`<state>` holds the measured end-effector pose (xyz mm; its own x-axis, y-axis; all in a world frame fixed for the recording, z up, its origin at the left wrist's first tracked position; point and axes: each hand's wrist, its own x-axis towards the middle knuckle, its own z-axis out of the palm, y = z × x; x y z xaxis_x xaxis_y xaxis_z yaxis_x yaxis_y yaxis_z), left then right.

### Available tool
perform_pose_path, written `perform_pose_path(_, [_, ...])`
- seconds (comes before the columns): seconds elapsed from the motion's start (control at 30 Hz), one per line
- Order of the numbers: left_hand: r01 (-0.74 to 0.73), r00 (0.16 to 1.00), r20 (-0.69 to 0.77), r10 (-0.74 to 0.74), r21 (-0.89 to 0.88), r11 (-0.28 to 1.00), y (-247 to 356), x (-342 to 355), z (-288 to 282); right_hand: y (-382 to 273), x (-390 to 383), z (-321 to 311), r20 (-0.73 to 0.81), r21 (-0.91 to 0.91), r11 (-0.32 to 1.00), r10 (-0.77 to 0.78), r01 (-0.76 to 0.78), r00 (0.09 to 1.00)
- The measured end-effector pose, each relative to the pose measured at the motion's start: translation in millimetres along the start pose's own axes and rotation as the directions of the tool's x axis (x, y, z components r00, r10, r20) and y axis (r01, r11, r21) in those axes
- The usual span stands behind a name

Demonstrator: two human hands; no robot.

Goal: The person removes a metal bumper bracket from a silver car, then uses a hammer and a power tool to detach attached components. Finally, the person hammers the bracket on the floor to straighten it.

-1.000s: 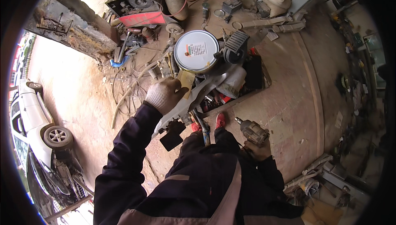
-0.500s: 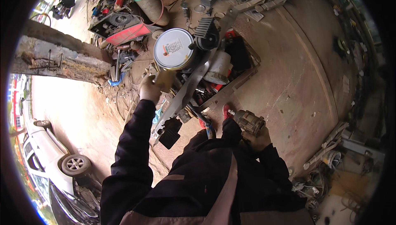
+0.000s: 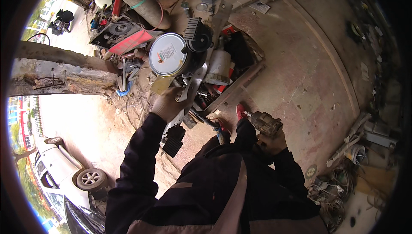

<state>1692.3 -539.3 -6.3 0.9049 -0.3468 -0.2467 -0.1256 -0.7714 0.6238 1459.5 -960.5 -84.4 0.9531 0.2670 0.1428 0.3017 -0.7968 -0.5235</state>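
My left hand point(image 3: 168, 105), in a light glove, is closed at the near part of a long flat metal bar point(image 3: 198, 78); some fingertips are hidden. Black ribbed pads, one near point(image 3: 174, 141) and one far point(image 3: 197, 34), sit along the bar. Beside that hand lies a yellowish flat piece point(image 3: 162, 84), apart from the fingers. My right hand point(image 3: 273, 143) grips an impact wrench point(image 3: 266, 123) by its handle, low at my right, its socket end pointing left. The bar lies across the top of a tool cart point(image 3: 234, 93), between a round lidded bucket point(image 3: 168, 54) and a white plastic tub point(image 3: 218, 66).
A concrete post point(image 3: 64, 73) stands at the left. A red-edged box of parts point(image 3: 131, 41) sits beyond it, by a thick pillar point(image 3: 137, 0). A silver car point(image 3: 60, 165) is parked lower left. Tangled wires point(image 3: 332, 187) and scrap lie at the right.
My left hand has let go of the yellowish piece and moved right and nearer, onto the metal bar. The right hand still holds the impact wrench, almost in the same place.
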Motion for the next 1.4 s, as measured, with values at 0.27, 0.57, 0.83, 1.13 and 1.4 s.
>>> perform_pose_path(0.27, [-0.067, 0.997, 0.037, 0.061, 0.183, 0.981, 13, 30, 11, 6, 4, 5, 0.101, 0.156, 0.974, 0.147, -0.162, 0.984])
perform_pose_path(0.57, [-0.280, 0.950, 0.254, 0.180, 0.447, 0.850, 63, -17, -16, 1, 13, 5, 0.345, 0.565, 0.515, 0.563, -0.645, 0.751])
perform_pose_path(0.83, [-0.285, 0.872, 0.480, -0.098, 0.659, 0.696, 84, 4, 18, 29, 30, 6, 0.236, 0.330, 0.896, 0.228, -0.299, 0.945])
perform_pose_path(1.13, [-0.170, 0.894, 0.369, -0.254, 0.804, 0.569, 79, 42, 71, 75, 40, 9, 0.123, 0.094, 0.992, -0.094, 0.082, 0.988])
perform_pose_path(1.4, [0.011, 0.915, 0.229, -0.332, 0.808, 0.589, 85, 55, 79, 113, 57, -21, 0.143, 0.109, 0.982, -0.167, 0.152, 0.976])
